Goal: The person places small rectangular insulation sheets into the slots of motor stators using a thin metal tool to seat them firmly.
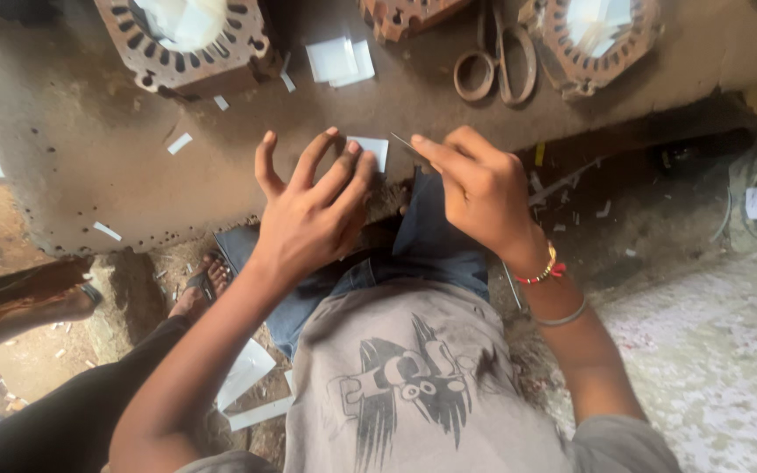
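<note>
My left hand (pixel 308 206) hovers over the near edge of the worn metal work surface (pixel 89 149), fingers spread, its fingertips touching a small white paper slip (pixel 372 149). My right hand (pixel 479 188) is beside it, thumb and forefinger pinched on a thin grey strip (pixel 403 142) that points toward the slip. A red and gold bracelet and a thin bangle sit on my right wrist. I wear a grey printed shirt and jeans.
Two rusty slotted motor stators (pixel 181 39) (pixel 593 35) stand at the far edge, with rusty scissors (pixel 497 61) between them. A stack of white slips (pixel 339 61) and scattered paper bits lie around. Another person's foot (pixel 203 285) and leg are at lower left.
</note>
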